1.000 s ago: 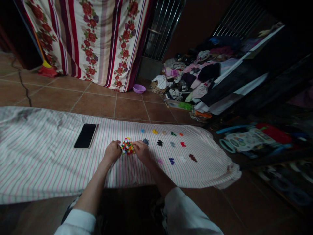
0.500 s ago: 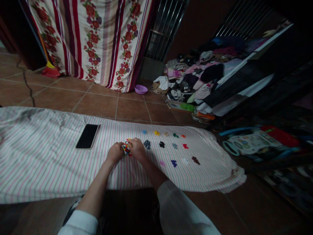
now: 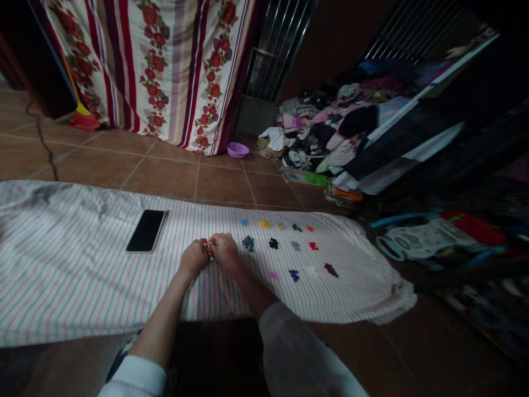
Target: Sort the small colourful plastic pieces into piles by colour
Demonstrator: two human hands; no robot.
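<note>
A small heap of mixed-colour pieces (image 3: pixel 210 250) lies on the striped cloth (image 3: pixel 99 275), pressed between both hands. My left hand (image 3: pixel 195 256) is closed against its left side, and my right hand (image 3: pixel 225 251) curls round its right side, covering part of it. To the right sit small single-colour groups: dark grey pieces (image 3: pixel 248 243) nearest my right hand, then black pieces (image 3: pixel 273 243), grey pieces (image 3: pixel 295 246) and red pieces (image 3: pixel 313 246). Yellow pieces (image 3: pixel 265 224) are behind them; dark blue pieces (image 3: pixel 293 275) and brown pieces (image 3: pixel 331 269) are in front.
A phone (image 3: pixel 146 231) lies on the cloth left of my hands. Beyond the cloth are a tiled floor, a purple basin (image 3: pixel 238 150), a floral curtain (image 3: pixel 173 71) and a pile of clothes (image 3: pixel 322 127). A colourful toy (image 3: pixel 425 240) lies at the right.
My right hand has shifted slightly left, closer to my left hand. The mixed pieces are squeezed into a narrower heap, with less of them showing.
</note>
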